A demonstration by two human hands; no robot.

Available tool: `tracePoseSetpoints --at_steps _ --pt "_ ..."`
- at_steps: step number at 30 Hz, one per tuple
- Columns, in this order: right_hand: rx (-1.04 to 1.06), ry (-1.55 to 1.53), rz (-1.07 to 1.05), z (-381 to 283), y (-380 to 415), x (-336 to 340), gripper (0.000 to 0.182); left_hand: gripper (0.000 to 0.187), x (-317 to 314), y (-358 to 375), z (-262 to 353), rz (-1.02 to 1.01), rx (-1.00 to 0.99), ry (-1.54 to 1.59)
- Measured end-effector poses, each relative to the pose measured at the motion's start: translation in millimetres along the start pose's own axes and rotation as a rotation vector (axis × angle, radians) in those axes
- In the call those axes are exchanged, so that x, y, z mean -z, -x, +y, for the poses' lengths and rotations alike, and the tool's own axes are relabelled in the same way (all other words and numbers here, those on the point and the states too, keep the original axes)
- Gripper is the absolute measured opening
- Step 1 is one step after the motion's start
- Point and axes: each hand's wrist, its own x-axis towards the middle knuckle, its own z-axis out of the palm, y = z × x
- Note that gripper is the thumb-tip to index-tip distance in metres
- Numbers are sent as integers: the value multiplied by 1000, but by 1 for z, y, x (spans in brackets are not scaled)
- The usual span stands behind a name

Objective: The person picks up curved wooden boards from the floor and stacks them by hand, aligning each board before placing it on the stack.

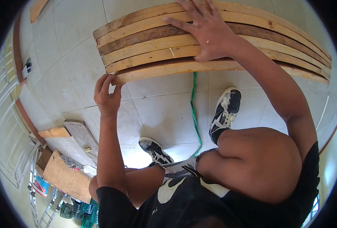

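Note:
Several long wooden planks [145, 47] lie side by side across the tiled floor, one of them darker brown. The plank nearest me [161, 70] is slightly apart from the others, with a dark gap between. My left hand [108, 95] pinches the left end of this nearest plank between thumb and fingers. Spread across the planks near their middle is my right hand [210, 36], its fingers apart and its palm resting on the wood.
A green strap [194, 110] runs over the floor [149, 110] between my shoes [225, 110]. At the lower left are a grey board [81, 136], a plywood piece [67, 176], a ladder [33, 190] and green plastic items [86, 220]. Another wood piece [37, 9] lies upper left.

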Motion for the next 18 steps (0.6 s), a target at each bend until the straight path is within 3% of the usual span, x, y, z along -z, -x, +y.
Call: tracePoseSetpoints --at_steps 12,14,16,17,18 --pt "-13 -95 -189 1 -3 20 107 39 -4 6 3 89 -15 -10" --pt "10 -52 -66 6 -2 -4 107 41 -3 9 1 103 -23 -32" --pt "33 -7 50 2 -3 -3 106 43 -4 14 -1 170 190 -11" --pt "14 -44 -33 4 -3 3 106 43 -9 18 -3 171 193 -17" --pt "-8 -81 -114 3 -3 8 105 40 -14 21 -4 122 343 158"
